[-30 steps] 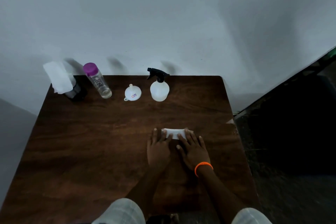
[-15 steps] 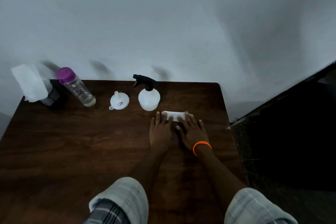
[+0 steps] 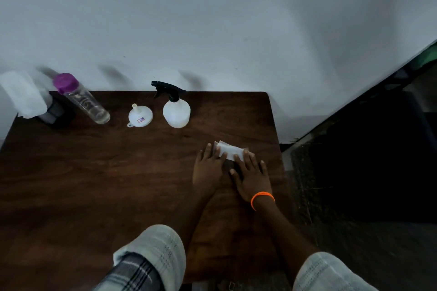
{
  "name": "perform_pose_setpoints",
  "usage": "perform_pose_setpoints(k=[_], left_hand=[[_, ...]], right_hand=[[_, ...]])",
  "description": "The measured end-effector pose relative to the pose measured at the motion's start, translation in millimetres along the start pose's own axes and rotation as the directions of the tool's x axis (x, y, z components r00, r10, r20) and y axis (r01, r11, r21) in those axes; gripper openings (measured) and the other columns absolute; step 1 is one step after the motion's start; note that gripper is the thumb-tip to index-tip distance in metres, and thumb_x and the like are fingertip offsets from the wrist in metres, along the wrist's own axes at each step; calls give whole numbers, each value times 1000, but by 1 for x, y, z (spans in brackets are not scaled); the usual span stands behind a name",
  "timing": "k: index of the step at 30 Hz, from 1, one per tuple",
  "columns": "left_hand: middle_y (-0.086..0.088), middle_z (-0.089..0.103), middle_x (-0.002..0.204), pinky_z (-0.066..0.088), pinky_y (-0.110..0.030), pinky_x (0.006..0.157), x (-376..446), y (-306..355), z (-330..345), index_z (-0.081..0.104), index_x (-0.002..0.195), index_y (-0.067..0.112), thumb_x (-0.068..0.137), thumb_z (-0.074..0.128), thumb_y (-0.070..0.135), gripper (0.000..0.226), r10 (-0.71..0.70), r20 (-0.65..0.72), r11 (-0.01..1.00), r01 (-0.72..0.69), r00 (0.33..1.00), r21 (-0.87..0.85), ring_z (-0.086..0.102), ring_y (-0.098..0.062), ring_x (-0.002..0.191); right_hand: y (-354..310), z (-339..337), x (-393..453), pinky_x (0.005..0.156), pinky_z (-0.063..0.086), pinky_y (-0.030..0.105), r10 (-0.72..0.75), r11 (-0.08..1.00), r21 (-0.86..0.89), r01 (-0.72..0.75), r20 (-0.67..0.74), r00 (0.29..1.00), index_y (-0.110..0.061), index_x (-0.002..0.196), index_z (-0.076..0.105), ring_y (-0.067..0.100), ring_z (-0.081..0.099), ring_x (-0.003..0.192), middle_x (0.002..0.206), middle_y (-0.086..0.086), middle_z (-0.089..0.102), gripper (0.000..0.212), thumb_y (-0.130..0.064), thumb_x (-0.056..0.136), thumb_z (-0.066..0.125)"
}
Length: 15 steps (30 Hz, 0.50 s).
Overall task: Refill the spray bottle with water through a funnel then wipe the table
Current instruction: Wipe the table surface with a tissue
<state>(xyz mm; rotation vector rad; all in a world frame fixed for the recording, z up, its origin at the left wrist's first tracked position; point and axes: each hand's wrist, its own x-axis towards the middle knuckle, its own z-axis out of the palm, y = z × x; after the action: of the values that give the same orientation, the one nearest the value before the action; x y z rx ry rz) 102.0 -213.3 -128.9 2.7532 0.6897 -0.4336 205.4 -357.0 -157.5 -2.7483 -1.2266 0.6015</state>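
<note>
Single head view, looking forward and down, close over table (image 3: pixel 94 184), wall behind

Table (image 3: pixel 94 184) is dark wood with visible grain and a slight sheen. Spray bottle (image 3: pixel 176 113) looks like milky, matt plastic with a black plastic trigger; funnel (image 3: pixel 140 116) is smooth white plastic. Upper left, the water bottle (image 3: pixel 87 104) is clear and glossy with a purple plastic cap. White wipe (image 3: pixel 230 150) looks like soft paper or cloth.
</note>
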Motion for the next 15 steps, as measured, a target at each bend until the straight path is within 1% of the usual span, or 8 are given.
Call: perform_pose_setpoints(k=[6,9,11,12,13,14,15], left_hand=[[-1,6,170,8,-48,125,-60,9,24,18,160,29,100,41,39,65,-23,38,999,25,999,-30,-10,-27,156],[1,5,170,9,-45,125,-92,11,35,19,159,32,103,37,33,60,-52,28,998,53,998,-35,-10,-26,156],[2,3,169,8,-45,125,-113,14,41,18,159,33,102,34,34,59,-74,55,996,76,996,-36,-10,-26,156],[3,3,169,7,-45,126,-124,15,44,18,159,33,101,29,37,59,-85,67,996,87,994,-37,-10,-27,156],[3,6,169,7,-46,125,-135,16,47,21,159,33,98,21,41,61,-94,73,994,97,993,-43,-8,-27,156],[4,13,168,7,-46,125,-146,18,51,27,157,33,93,14,45,67,-107,75,992,112,991,-55,-3,-28,156],[3,24,166,8,-46,123,-154,19,54,36,155,33,89,16,48,70,-119,80,991,123,990,-54,5,-30,156]], right_hand=[[-6,19,-57,125,-1,45,-18,1000,25,18,-4,1000,-42,159,12,17,0,156,169,-3,2,62,-63,101,20],[-10,28,-86,125,-4,43,-47,999,9,46,11,999,-42,159,12,16,-2,156,169,-4,0,62,-63,101,19],[-13,36,-104,124,-4,42,-67,998,-8,68,13,998,-42,159,12,16,0,156,169,-4,0,62,-63,101,19],[-14,40,-113,124,-3,43,-81,997,-11,81,8,997,-42,159,13,16,2,156,169,-4,2,62,-63,101,20],[-15,45,-122,124,-1,44,-96,995,-12,96,0,995,-42,158,15,17,5,156,169,-4,3,62,-63,101,22],[-16,50,-130,124,1,45,-111,994,-12,111,-10,994,-42,158,17,17,7,156,169,-4,5,61,-62,101,23],[-16,54,-136,123,3,46,-122,992,-14,122,-17,992,-41,158,18,17,8,156,169,-4,6,60,-62,101,24]])
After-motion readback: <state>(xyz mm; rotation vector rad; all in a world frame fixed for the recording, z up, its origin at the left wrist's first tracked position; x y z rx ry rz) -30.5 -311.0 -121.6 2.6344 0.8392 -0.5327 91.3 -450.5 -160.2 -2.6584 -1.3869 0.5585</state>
